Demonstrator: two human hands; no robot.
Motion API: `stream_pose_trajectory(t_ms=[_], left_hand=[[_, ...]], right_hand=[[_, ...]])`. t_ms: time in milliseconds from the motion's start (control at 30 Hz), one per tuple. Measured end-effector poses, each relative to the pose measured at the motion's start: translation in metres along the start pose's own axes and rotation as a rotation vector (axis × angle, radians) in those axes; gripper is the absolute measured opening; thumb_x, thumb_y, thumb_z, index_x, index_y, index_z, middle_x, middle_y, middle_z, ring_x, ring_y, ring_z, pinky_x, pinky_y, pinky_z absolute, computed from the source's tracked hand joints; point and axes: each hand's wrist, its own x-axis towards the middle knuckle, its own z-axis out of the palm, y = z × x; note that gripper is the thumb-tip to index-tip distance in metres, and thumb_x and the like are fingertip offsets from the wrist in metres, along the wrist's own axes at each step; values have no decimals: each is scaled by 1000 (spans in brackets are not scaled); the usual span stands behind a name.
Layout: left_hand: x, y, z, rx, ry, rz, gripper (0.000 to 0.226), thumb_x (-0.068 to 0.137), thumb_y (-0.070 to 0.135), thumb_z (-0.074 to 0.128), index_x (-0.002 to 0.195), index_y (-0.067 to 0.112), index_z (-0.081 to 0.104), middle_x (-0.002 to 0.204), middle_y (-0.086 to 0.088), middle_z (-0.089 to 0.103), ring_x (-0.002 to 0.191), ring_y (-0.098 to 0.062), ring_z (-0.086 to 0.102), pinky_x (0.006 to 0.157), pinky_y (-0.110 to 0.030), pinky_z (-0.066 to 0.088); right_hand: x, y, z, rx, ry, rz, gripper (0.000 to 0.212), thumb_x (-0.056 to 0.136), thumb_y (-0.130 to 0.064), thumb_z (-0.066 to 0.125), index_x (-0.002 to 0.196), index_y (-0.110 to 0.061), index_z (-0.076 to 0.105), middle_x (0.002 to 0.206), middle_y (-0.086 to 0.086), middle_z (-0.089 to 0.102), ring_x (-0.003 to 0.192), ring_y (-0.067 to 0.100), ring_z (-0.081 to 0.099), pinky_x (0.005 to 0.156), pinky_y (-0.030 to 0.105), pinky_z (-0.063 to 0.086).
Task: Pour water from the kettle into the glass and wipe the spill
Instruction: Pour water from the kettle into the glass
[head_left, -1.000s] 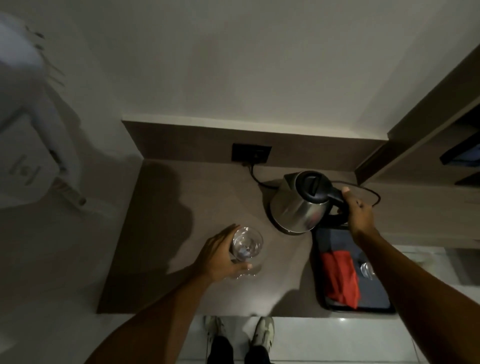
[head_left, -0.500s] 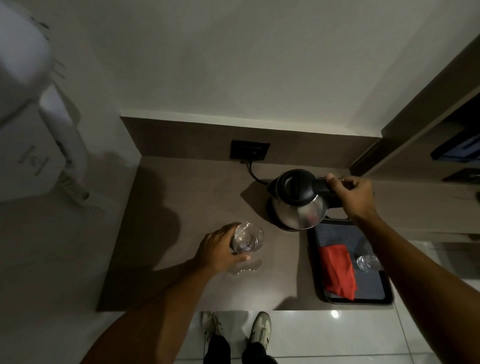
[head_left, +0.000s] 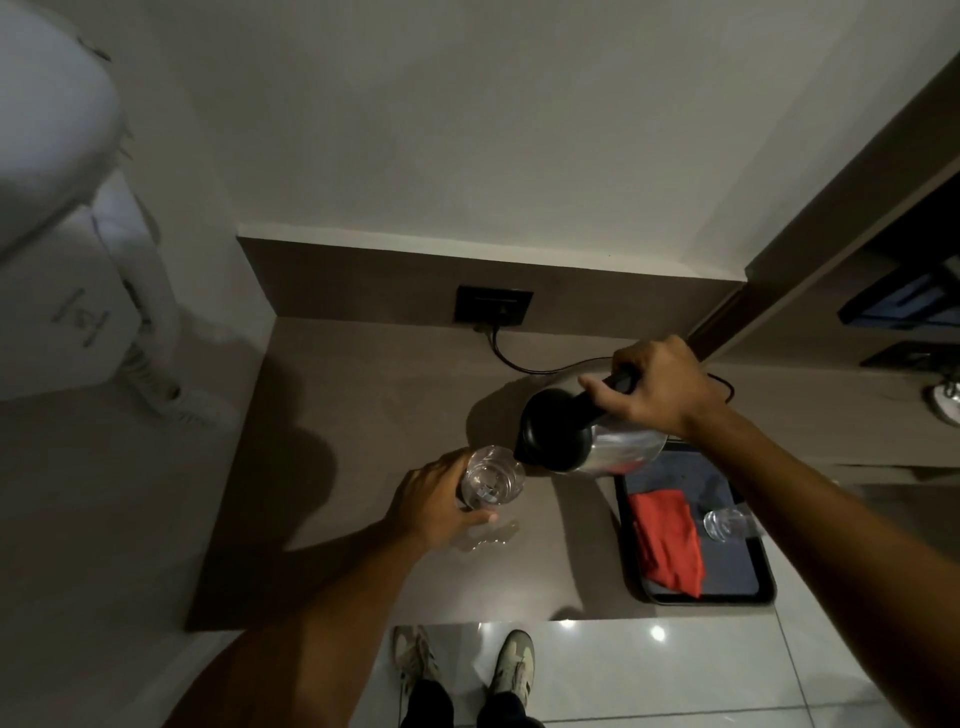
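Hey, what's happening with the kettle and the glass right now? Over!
Right hand grips tilted kettle, spout over glass. Left hand steadies glass. Red cloth waiting on tray. Nothing blocking.

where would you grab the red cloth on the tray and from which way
Pinch the red cloth at its upper folded edge, from straight above. It lies flat and crumpled in the black tray, whose raised rim blocks a sideways reach, and a second glass stands close to its right.
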Motion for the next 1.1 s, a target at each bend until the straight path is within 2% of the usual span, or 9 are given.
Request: stream_pose_trajectory(t_ms=[167,333,467,600,800,967,1100], left_hand=[[1,-1,-3,10,-11,17,91,57,68,77,135,37,41,127,6,64,105,-16,65,91,-37,53],[2,-2,-3,23,-7,20,89,59,65,79,135,35,43,128,6,64,108,-18,64,93,-37,51],[1,-2,-3,20,5,25,89,58,63,81,134,34,45,127,5,64,110,-19,63,92,-35,51],[1,-3,-2,20,10,30,90,58,66,79,134,35,43,127,5,65,109,-19,64,90,-34,51],[1,-3,-1,22,-12,8,92,60,66,80,138,33,42,130,6,62,110,-17,63,93,-38,53],[2,-2,-1,43,-21,1,94,61,64,81,140,32,41,134,6,60,113,-17,62,96,-37,50],[2,-1,-2,57,-33,-4,96,61,66,80,141,32,39,137,5,58,120,-19,58,98,-37,48]], right_hand=[[1,-8,8,-127,7,-33,56,82,-60,54,52,-13,58,43,3,53,37,19,49,43,34,48],[2,-15,14,-241,-43,-81,69,79,-78,36,51,-17,51,43,-3,44,36,16,41,41,23,34],[1,-21,14,-307,-64,-96,68,77,-82,29,50,-21,46,45,-4,44,37,15,39,43,23,33],[1,-26,14,-335,-83,-106,74,76,-84,24,51,-18,47,45,-3,42,39,17,36,44,23,29],[0,-31,11,-399,-104,-140,73,77,-82,22,52,-19,49,49,-1,50,42,19,44,46,23,24],[4,-36,6,-419,-101,-142,61,78,-77,27,49,-25,36,46,-5,42,40,16,38,45,21,17],[6,-38,4,-439,-117,-141,59,79,-75,32,48,-25,38,45,-5,42,39,16,38,44,22,17]])
